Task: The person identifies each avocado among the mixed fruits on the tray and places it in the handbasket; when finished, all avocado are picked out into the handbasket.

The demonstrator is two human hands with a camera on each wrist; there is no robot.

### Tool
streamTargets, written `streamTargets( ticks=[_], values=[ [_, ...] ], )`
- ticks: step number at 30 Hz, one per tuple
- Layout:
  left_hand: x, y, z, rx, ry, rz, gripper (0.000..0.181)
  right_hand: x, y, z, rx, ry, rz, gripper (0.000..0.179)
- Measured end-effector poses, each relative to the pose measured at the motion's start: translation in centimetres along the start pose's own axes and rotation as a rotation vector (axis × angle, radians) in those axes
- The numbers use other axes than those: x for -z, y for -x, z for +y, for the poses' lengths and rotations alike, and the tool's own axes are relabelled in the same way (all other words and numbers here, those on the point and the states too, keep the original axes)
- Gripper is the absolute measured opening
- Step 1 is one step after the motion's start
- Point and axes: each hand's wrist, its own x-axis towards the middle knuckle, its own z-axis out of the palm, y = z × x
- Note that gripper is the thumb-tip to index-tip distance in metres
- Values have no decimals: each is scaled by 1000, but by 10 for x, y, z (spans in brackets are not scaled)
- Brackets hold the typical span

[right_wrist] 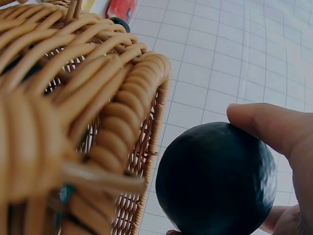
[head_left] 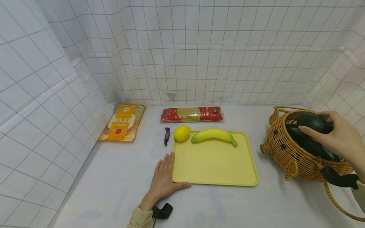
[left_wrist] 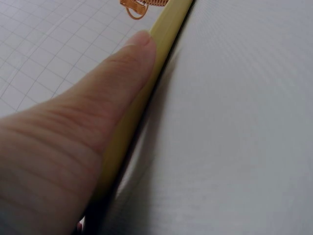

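A dark green avocado (head_left: 314, 122) is gripped by my right hand (head_left: 339, 133), thumb on the near side and fingers behind. It is above the opening of a pig-shaped wicker basket (head_left: 299, 163), over a long dark green vegetable (head_left: 310, 144) whose kind I cannot tell. The right wrist view shows the avocado (right_wrist: 215, 178) round end-on, beside the basket's woven rim (right_wrist: 122, 112). My left hand (head_left: 163, 179) lies with straight fingers at the near left corner of a yellow tray (head_left: 215, 164), thumb along its front edge. A banana (head_left: 214, 135) and a lemon (head_left: 181, 133) lie at the tray's far side.
A wrapped purple candy (head_left: 167, 136) lies left of the lemon. Behind the tray is a red packet of noodles (head_left: 191, 114). An orange food bag (head_left: 123, 123) leans near the left wall. The basket's rope handle (head_left: 336, 204) trails over the table at the right.
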Motion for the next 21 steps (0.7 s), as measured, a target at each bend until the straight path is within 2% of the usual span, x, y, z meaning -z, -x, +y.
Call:
streamTargets(
  ticks=[21],
  values=[
    [0,0,1,2,-2,-1,127,3,-2,8,-26,60,-140,81]
  ],
)
